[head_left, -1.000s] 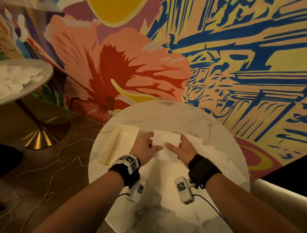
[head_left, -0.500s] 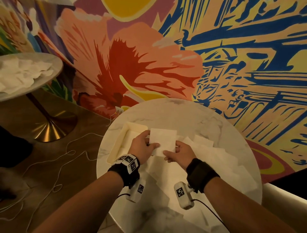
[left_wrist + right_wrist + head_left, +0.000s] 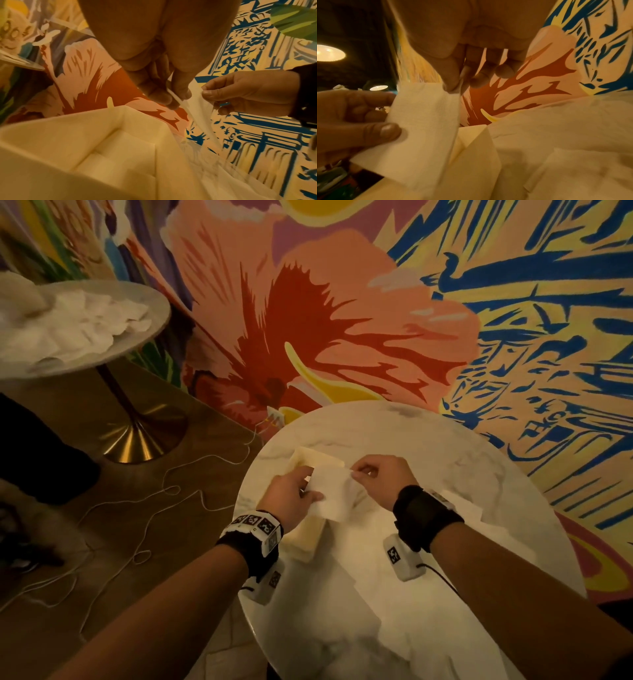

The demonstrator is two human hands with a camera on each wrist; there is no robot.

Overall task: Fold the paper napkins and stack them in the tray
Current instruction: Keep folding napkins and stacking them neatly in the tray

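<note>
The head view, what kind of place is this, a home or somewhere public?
Probably a restaurant or café. A bold floral mural fills the wall, there are two round marble pedestal tables, the far one with a brass base, and loose white paper napkins are heaped on it.

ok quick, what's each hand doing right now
Left hand: pinching the napkin by its left edge.
Right hand: pinching the same napkin's top right corner.

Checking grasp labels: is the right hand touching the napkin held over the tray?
Touching. The right wrist view shows the right hand pinching the napkin's upper corner between thumb and fingertip.
</note>
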